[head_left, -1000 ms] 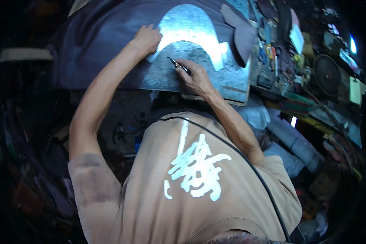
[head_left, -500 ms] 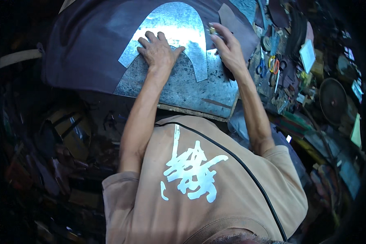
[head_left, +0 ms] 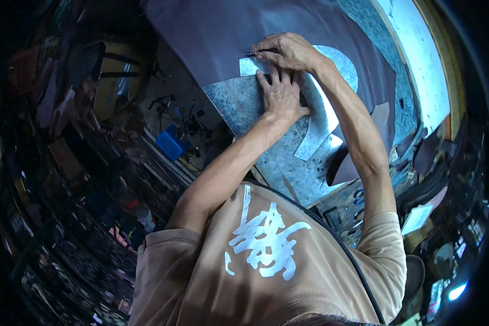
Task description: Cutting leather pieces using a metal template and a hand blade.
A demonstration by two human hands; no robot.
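Note:
A shiny curved metal template [head_left: 323,111] lies on a dark purple-brown sheet of leather [head_left: 212,32], with its end over a scuffed grey board [head_left: 233,103]. Fingers spread, my left hand [head_left: 282,98] presses on the template near its left end. My right hand [head_left: 290,51] is above it, pinching a slim dark pen-like tool [head_left: 266,51] whose tip is at the template's far left edge. The tool's exact kind is too small to make out. My right hand covers part of the template and my left fingertips.
Blue-handled scissors [head_left: 358,196] and leather scraps lie at the right side of the bench. A blue container [head_left: 171,142] is on the floor at the left. Along the far right runs a pale panel [head_left: 418,60].
The view has turned, so the bench appears rotated. My right hand has come from the template's right side across to its left end, over my left hand, which stays on the template.

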